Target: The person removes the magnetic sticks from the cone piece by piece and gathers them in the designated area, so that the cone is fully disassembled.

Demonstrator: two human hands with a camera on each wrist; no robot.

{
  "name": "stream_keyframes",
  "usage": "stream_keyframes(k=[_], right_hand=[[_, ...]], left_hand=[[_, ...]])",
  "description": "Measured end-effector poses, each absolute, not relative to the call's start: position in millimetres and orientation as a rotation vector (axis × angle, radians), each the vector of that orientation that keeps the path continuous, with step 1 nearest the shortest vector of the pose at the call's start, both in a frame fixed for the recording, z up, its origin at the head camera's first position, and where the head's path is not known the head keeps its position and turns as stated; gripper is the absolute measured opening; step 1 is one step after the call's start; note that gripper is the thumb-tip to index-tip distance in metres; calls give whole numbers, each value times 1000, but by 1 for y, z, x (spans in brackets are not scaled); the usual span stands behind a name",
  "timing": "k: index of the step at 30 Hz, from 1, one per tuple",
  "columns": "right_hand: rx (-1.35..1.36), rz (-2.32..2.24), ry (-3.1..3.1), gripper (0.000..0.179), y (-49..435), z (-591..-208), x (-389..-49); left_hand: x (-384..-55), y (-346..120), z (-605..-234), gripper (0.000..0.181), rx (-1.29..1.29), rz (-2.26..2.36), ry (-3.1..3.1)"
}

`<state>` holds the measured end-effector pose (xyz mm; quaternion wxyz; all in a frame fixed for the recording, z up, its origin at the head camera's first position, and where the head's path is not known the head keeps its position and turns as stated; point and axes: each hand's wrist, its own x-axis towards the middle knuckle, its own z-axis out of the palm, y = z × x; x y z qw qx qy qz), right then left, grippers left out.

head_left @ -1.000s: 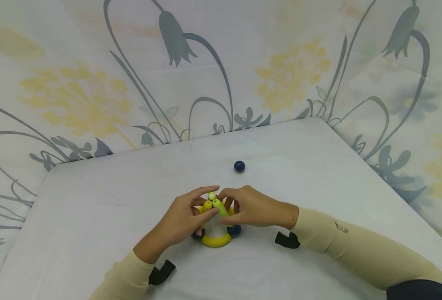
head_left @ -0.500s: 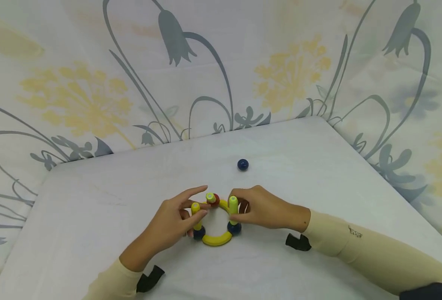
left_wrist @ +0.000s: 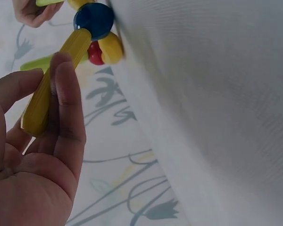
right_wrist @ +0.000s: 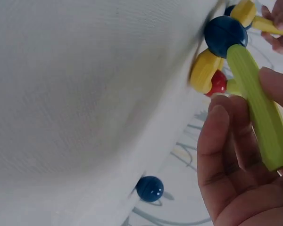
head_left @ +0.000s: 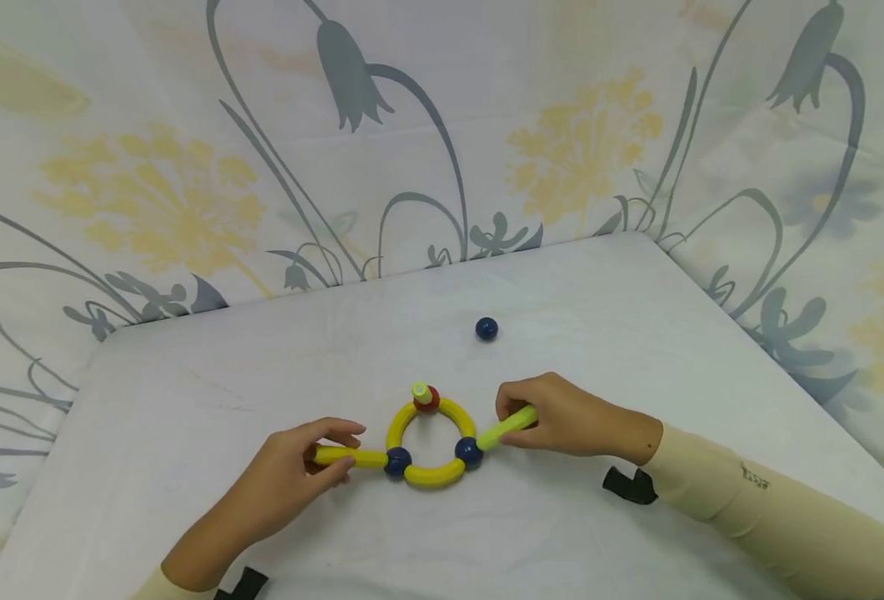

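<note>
A ring of curved yellow sticks (head_left: pixel 434 477) lies on the white table, joined by two dark blue balls and a red ball (head_left: pixel 427 400). From the red ball a light green stick (head_left: pixel 421 391) stands up. My left hand (head_left: pixel 284 467) pinches a straight yellow stick (left_wrist: pixel 37 106) whose far end meets the left blue ball (head_left: pixel 397 462). On the other side my right hand (head_left: pixel 569 417) grips a lime-green stick (right_wrist: pixel 262 110) between thumb and fingers; its end touches the right blue ball (head_left: pixel 469 452). Both sticks slope outward from the ring.
A loose blue ball (head_left: pixel 486 328) rests on the table (head_left: pixel 299 358) beyond the ring. Patterned cloth (head_left: pixel 442 125) with flowers rises behind the table's far edge and along its sides. Black straps hang at both wrists.
The yellow and lime-green sticks first leaned together over the ring, stood upright, and now tilt outward to left and right. Both hands moved apart with them.
</note>
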<state>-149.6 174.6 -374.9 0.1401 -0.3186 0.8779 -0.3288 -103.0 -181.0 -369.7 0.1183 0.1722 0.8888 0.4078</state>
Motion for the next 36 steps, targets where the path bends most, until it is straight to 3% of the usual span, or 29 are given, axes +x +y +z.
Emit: stream_keyframes(k=[16, 24, 36], right_hand=[[-903, -781, 2516, 5, 171, -384, -147], [-916, -749, 2519, 5, 169, -383, -145], [-902, -686, 2531, 9, 165, -390, -150]], left_hand=[[-95, -151, -375, 15, 324, 591, 2933], [-99, -127, -381, 49, 320, 314, 2932], [-101, -122, -386, 56, 392, 252, 2997]])
